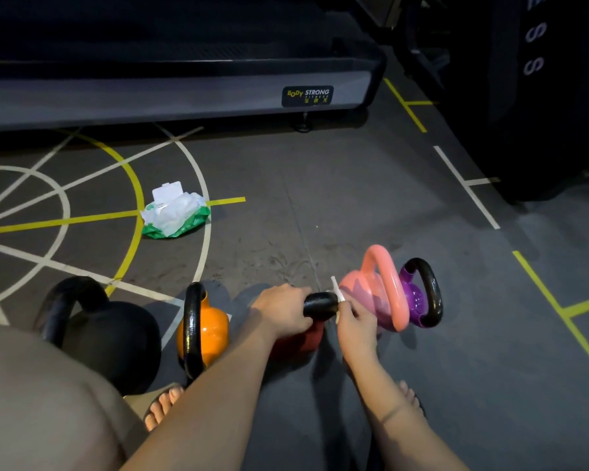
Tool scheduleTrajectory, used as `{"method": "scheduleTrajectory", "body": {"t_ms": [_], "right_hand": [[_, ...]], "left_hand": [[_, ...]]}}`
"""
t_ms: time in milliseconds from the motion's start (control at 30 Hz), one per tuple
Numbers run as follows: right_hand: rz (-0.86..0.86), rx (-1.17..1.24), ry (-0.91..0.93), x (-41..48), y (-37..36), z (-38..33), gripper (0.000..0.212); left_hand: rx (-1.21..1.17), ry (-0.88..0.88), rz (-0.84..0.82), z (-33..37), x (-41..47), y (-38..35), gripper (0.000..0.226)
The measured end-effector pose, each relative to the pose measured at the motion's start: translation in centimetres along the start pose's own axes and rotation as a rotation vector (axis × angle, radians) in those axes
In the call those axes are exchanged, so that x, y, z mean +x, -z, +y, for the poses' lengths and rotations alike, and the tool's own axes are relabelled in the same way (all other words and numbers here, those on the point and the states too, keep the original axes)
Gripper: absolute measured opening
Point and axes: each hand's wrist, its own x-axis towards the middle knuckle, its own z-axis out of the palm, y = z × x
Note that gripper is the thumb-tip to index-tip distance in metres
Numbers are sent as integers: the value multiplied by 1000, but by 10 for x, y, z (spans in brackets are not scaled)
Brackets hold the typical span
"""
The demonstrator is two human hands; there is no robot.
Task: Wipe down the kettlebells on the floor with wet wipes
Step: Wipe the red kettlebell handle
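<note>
Head view: mid-task, left hand [283, 309] grips red kettlebell [303, 338] by its handle [320, 304], right hand [356, 317] pinches wet wipe [336, 289] on it; orange kettlebell [210, 329], black kettlebell [116, 334] left of it, pink kettlebell [371, 294], purple kettlebell [416, 297] right, wiped-or-not unclear.

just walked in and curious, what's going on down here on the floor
A person crouches over a row of kettlebells. Their left-hand grip holds the black handle of the red kettlebell, while the right-hand grip pinches a white wet wipe against that handle. A black kettlebell, an orange kettlebell, a pink kettlebell and a purple kettlebell sit alongside; the open wipes pack lies further off.
</note>
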Motion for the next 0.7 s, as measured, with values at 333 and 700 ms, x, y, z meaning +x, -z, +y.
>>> {"method": "scheduleTrajectory", "body": {"t_ms": [333,700], "right_hand": [[-64,-185,43,9,6,18,31],[11,-318,101,-2,-1,15,39]], "left_hand": [[26,-1,8,4,-2,-2,26],[22,0,-12,5,-4,6,21]]}}
